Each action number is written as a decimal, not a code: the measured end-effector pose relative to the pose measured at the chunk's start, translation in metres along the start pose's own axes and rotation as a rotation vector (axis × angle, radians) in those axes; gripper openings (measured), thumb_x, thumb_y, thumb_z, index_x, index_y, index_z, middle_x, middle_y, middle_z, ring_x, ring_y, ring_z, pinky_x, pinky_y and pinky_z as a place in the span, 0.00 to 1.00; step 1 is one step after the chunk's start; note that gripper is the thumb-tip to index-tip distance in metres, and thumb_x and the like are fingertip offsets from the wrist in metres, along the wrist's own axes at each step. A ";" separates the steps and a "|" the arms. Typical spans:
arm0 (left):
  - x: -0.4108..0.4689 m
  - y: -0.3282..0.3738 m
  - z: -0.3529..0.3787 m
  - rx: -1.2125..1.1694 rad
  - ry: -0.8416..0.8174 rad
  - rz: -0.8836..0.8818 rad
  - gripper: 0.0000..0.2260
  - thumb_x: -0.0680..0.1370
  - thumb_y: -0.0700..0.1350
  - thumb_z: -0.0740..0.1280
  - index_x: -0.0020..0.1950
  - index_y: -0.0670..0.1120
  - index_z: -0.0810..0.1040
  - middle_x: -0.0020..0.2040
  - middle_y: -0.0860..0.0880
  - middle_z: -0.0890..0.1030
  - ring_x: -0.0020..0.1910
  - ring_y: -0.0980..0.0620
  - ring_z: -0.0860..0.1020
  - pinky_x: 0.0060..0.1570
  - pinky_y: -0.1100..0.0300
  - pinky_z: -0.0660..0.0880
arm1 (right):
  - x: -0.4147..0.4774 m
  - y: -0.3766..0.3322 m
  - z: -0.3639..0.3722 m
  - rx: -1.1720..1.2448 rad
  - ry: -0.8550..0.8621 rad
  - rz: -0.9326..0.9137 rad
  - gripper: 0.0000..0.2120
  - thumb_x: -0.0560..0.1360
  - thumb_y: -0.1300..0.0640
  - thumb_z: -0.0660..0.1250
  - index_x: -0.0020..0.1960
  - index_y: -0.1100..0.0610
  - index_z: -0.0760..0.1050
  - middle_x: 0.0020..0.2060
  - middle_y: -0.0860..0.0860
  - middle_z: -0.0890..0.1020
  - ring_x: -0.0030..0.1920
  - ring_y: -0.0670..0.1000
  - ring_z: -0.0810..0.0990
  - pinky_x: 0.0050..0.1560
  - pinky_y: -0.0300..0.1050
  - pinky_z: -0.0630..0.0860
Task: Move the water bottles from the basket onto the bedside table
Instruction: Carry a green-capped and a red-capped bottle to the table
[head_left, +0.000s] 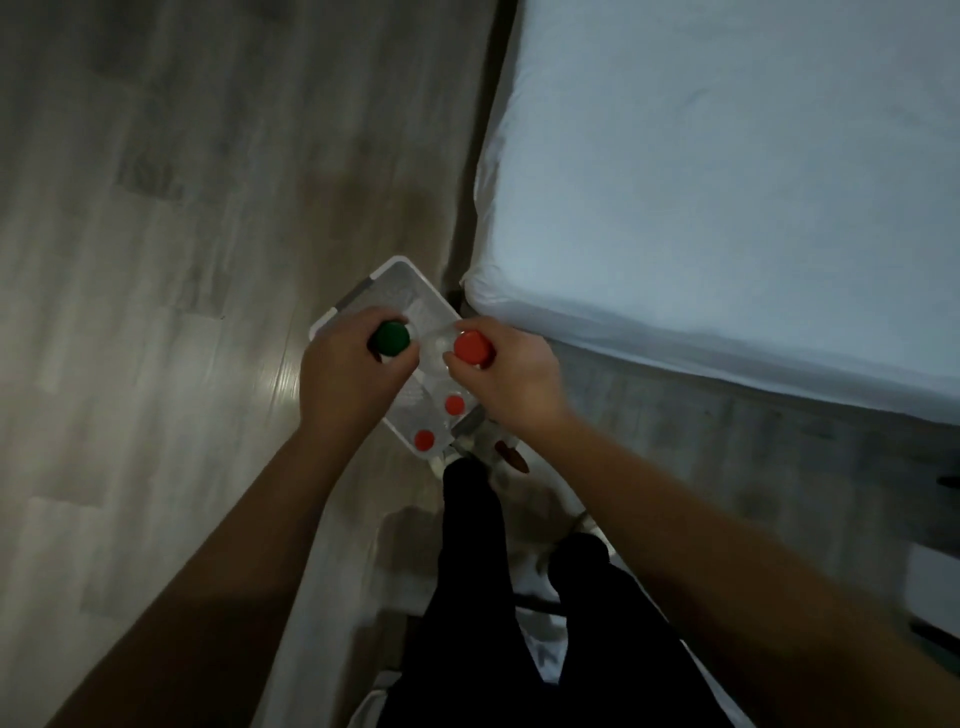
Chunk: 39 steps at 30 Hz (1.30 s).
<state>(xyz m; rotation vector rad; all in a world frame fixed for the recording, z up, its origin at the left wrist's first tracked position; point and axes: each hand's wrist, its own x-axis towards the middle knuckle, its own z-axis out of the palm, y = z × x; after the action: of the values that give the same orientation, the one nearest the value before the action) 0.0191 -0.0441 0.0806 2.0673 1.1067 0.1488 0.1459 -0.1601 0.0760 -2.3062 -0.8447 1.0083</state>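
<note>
A white basket stands on the wooden floor beside the corner of the bed. My left hand grips a clear water bottle with a green cap above the basket's left side. My right hand grips a bottle with a red cap above its right side. Two more red-capped bottles stand upright in the near end of the basket. The held bottles' bodies are mostly hidden by my hands. No bedside table is in view.
A bed with a white sheet fills the upper right; its corner sits just right of the basket. My dark-trousered legs stand directly below the basket. Wooden floor spreads to the left.
</note>
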 end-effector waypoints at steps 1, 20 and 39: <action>-0.012 0.016 -0.003 -0.002 -0.007 0.006 0.10 0.72 0.49 0.70 0.51 0.49 0.79 0.43 0.54 0.80 0.38 0.55 0.77 0.40 0.65 0.73 | -0.018 0.002 -0.012 0.057 0.030 0.000 0.16 0.72 0.44 0.68 0.58 0.44 0.75 0.49 0.42 0.82 0.45 0.40 0.78 0.38 0.29 0.71; -0.251 0.291 0.167 -0.036 -0.328 0.404 0.07 0.69 0.49 0.73 0.46 0.54 0.80 0.37 0.54 0.81 0.35 0.58 0.78 0.38 0.57 0.77 | -0.368 0.239 -0.204 0.312 0.733 0.286 0.09 0.69 0.54 0.74 0.48 0.51 0.79 0.38 0.47 0.81 0.38 0.43 0.79 0.39 0.33 0.73; -0.391 0.518 0.369 -0.002 -0.765 0.829 0.06 0.68 0.47 0.74 0.42 0.53 0.80 0.36 0.56 0.81 0.37 0.62 0.78 0.36 0.67 0.72 | -0.591 0.423 -0.287 0.536 1.321 0.623 0.06 0.68 0.57 0.74 0.41 0.49 0.79 0.34 0.45 0.81 0.36 0.37 0.78 0.35 0.27 0.71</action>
<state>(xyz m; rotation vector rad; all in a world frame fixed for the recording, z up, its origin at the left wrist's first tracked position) 0.2789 -0.7184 0.2687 2.1594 -0.2253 -0.2283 0.1944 -0.9172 0.2625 -2.0928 0.6158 -0.2398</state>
